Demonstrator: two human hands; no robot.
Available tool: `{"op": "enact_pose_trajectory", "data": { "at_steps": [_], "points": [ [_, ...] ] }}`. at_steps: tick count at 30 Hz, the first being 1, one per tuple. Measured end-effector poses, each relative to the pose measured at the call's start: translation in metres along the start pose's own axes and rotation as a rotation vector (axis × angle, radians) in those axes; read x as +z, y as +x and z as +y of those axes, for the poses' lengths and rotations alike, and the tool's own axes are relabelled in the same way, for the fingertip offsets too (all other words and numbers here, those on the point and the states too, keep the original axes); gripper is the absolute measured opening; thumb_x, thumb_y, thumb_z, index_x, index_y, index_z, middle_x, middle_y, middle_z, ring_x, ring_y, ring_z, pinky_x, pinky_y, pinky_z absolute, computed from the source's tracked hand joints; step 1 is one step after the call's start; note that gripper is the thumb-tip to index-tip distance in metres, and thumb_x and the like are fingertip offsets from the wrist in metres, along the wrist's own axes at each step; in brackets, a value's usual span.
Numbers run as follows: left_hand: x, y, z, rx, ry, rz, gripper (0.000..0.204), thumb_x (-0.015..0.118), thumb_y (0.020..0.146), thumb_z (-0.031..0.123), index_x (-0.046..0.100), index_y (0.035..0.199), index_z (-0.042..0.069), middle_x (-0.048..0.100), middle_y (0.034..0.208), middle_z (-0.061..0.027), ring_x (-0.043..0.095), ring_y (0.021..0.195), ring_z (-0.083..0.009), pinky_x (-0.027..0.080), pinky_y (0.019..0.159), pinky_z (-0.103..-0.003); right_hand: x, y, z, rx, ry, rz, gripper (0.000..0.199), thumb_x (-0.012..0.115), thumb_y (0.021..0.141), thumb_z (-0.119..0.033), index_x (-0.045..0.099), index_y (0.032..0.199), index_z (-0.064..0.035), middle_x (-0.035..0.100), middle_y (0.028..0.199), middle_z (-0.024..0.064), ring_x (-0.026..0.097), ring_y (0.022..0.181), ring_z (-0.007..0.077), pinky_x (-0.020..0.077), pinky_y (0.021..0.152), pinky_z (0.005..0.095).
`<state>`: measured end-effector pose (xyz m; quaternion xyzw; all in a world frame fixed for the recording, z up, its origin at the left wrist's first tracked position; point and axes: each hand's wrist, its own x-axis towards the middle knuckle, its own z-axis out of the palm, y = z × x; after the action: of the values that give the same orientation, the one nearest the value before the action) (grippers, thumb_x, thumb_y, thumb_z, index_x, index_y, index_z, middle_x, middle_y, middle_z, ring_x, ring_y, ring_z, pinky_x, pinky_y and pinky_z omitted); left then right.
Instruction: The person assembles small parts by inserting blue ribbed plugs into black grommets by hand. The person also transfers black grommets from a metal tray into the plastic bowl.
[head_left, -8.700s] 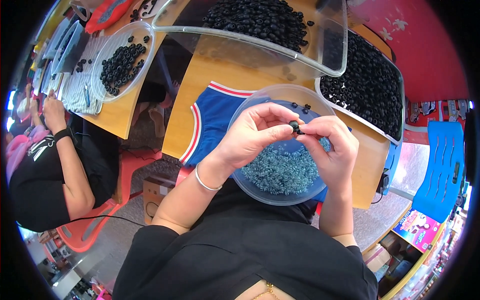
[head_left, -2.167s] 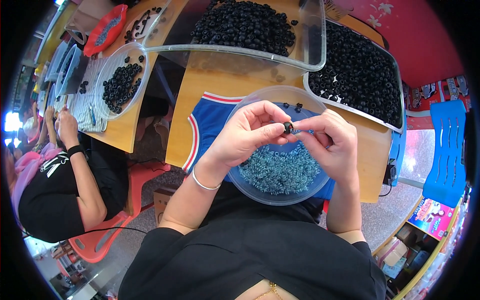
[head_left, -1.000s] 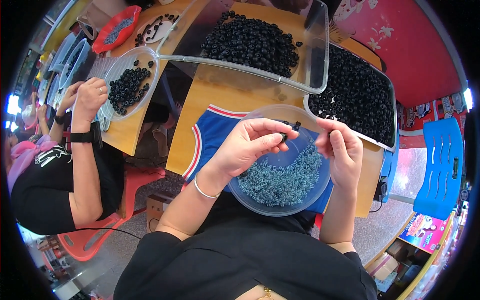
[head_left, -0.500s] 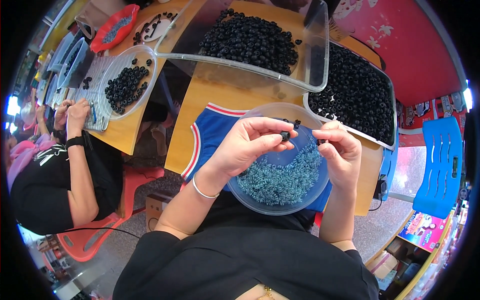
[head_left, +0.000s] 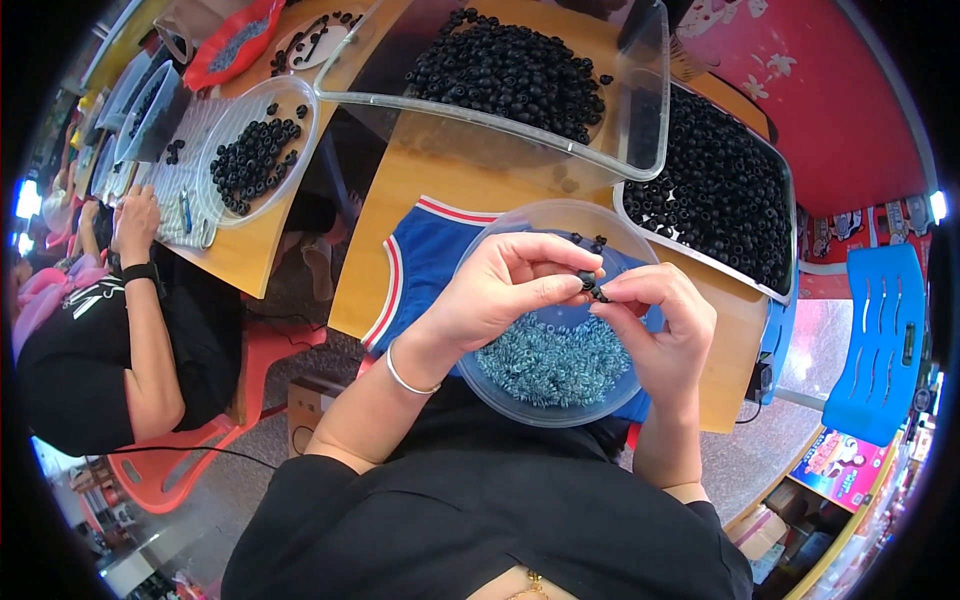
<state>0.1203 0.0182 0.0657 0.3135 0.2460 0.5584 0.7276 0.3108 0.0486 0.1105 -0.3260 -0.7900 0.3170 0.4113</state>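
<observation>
My left hand (head_left: 500,285) pinches a small round black plastic part (head_left: 588,279) between thumb and fingertips. My right hand (head_left: 665,305) meets it from the other side, with a small dark piece (head_left: 601,295) in its fingertips; the fingers partly cover both pieces. Below the hands, a round clear plastic tub (head_left: 545,415) holds a heap of small bluish metal springs (head_left: 555,362). A few black parts (head_left: 597,243) lie near the tub's far side.
A large clear bin (head_left: 480,120) and a white tray (head_left: 700,258) full of black parts stand on the wooden table (head_left: 370,290). Blue cloth (head_left: 425,250) lies by the tub. At left, a co-worker's hand (head_left: 138,220) is near a round lid (head_left: 225,200); a blue chair (head_left: 875,345) stands right.
My hands have come together, bringing the right hand's dark piece against the left hand's black part. The co-worker's arm at the left has shifted a little.
</observation>
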Motion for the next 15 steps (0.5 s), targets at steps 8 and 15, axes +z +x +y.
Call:
{"op": "enact_pose_trajectory", "data": {
  "at_steps": [8, 15],
  "points": [
    [-0.0023, 0.0017, -0.0036, 0.064, 0.049, -0.044, 0.025, 0.067, 0.091, 0.002, 0.065, 0.115, -0.004, 0.069, 0.107, -0.0093, 0.066, 0.097, -0.0137, 0.055, 0.088, -0.027, 0.0011, -0.0001, -0.0014, -0.088, -0.155, 0.029, 0.022, 0.083, 0.067, 0.002, 0.067, 0.081, -0.0028, 0.069, 0.080, 0.0064, 0.063, 0.072, 0.0156, 0.0496, 0.057, 0.0240],
    [-0.0001, 0.0015, -0.0012, 0.040, 0.053, -0.050, 0.023, 0.067, 0.089, 0.000, 0.067, 0.112, -0.004, 0.067, 0.107, -0.0105, 0.065, 0.097, -0.0151, 0.054, 0.087, -0.027, 0.0015, 0.0001, -0.0013, -0.111, -0.169, 0.032, 0.022, 0.084, 0.065, 0.002, 0.067, 0.080, -0.0027, 0.069, 0.079, 0.0065, 0.063, 0.072, 0.0157, 0.0491, 0.055, 0.0246]
  ]
}}
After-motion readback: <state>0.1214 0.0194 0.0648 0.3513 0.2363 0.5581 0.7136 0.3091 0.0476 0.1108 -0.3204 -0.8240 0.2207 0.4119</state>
